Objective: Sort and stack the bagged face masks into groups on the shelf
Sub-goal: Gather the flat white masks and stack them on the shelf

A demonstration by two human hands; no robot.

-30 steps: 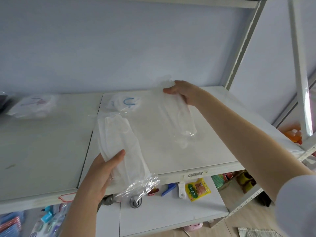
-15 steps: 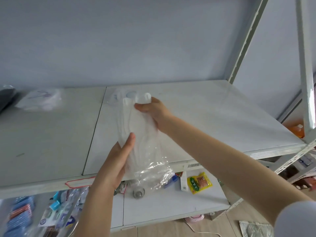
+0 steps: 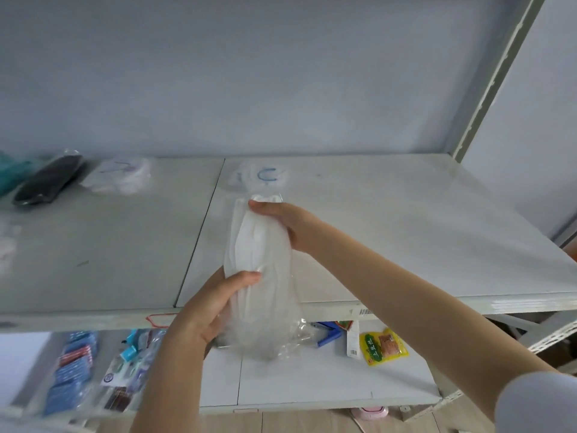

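I hold a stack of white bagged face masks [image 3: 254, 248] upright above the front of the white shelf [image 3: 390, 232]. My left hand [image 3: 206, 307] grips the lower part of the stack, thumb across its front. My right hand [image 3: 281, 220] grips the top end. Loose clear plastic hangs below the shelf's front edge. Flat on the shelf behind the stack lies a bagged mask with blue ear loops [image 3: 259, 178]. Further left lie a bagged mask with purple loops [image 3: 120, 176], a black bagged mask [image 3: 46, 179] and a teal bagged mask [image 3: 11, 173].
A slanted white upright [image 3: 487, 82] rises at the shelf's back right corner. The lower shelf [image 3: 312, 379] holds blue packets [image 3: 71, 370], a yellow snack packet [image 3: 382, 346] and a blue item [image 3: 327, 334]. The back wall stands close behind the shelf.
One second ago each hand held a separate bagged mask on the shelf. My right hand brought its bag left onto the one in my left hand, and both now hold them together.
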